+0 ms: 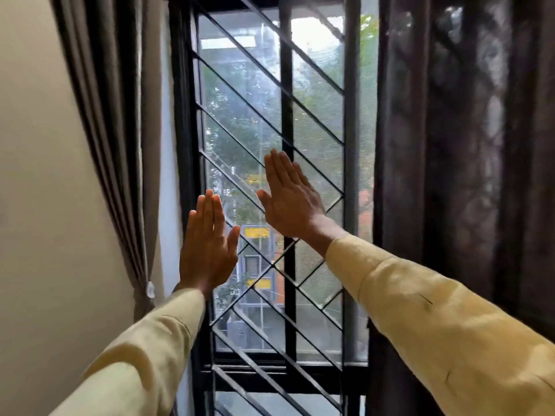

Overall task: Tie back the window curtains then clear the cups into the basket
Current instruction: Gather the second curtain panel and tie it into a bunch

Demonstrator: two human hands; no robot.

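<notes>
Two dark grey-brown curtains frame the window. The left curtain (120, 130) is gathered against the wall and narrows towards a small white clip (150, 289). The right curtain (468, 163) hangs loose in broad folds. My left hand (207, 244) is raised flat, fingers together, in front of the window's left part. My right hand (289, 195) is raised higher, also flat and empty, before the central bar. Neither hand touches a curtain. Both arms wear pale yellow sleeves. No cups and no basket are in view.
A black metal window grille (286, 85) with diagonal bars fills the middle, with mesh and glass behind it. A beige wall (45, 205) is at the left. Trees and buildings show outside.
</notes>
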